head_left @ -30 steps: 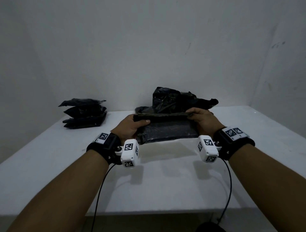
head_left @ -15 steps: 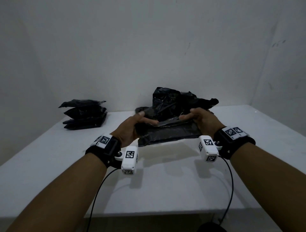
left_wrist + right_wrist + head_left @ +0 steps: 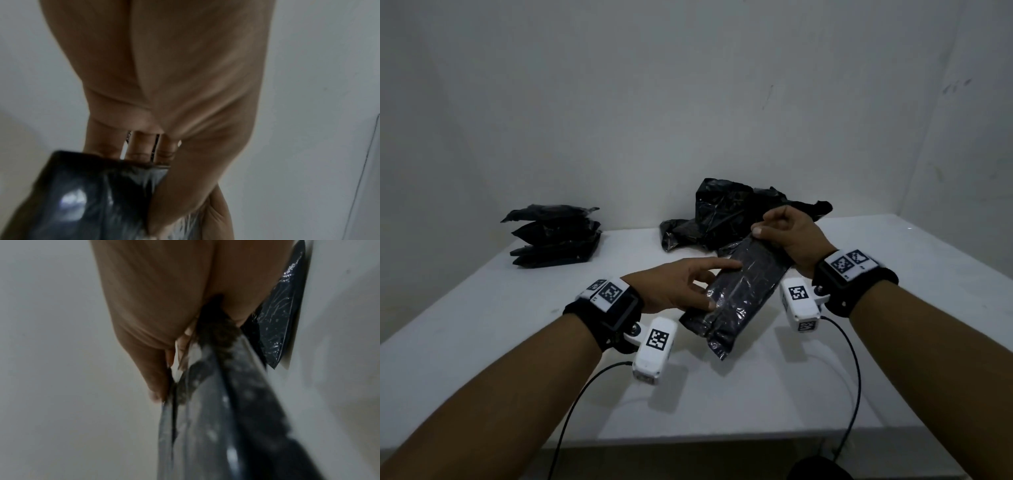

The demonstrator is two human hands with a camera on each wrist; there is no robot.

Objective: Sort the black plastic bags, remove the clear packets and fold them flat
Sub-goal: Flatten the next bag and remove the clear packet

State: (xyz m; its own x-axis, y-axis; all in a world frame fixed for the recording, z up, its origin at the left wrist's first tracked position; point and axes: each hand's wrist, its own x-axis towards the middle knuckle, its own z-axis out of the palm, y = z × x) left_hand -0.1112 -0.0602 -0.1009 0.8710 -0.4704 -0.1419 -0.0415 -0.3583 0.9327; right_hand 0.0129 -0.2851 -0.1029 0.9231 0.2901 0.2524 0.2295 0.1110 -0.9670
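Note:
A long flat packet of black bags (image 3: 743, 294) in shiny clear wrap hangs slantwise above the white table (image 3: 722, 394), its far end up at the right and its near end low. My right hand (image 3: 774, 226) pinches the far end. My left hand (image 3: 709, 287) holds the packet's left edge, thumb on top and fingers behind it. In the left wrist view the packet (image 3: 82, 194) is blurred beside the thumb. In the right wrist view the packet (image 3: 226, 410) runs down from the pinch.
A heap of loose crumpled black bags (image 3: 729, 212) lies at the back of the table, behind my right hand. A stack of flat black packets (image 3: 554, 240) sits at the back left. Another shiny black piece (image 3: 281, 308) lies on the table past my right hand.
The packet was held level by both ends; now it is turned on a slant, right end raised and farther away. My left hand shifted from the end to the side edge.

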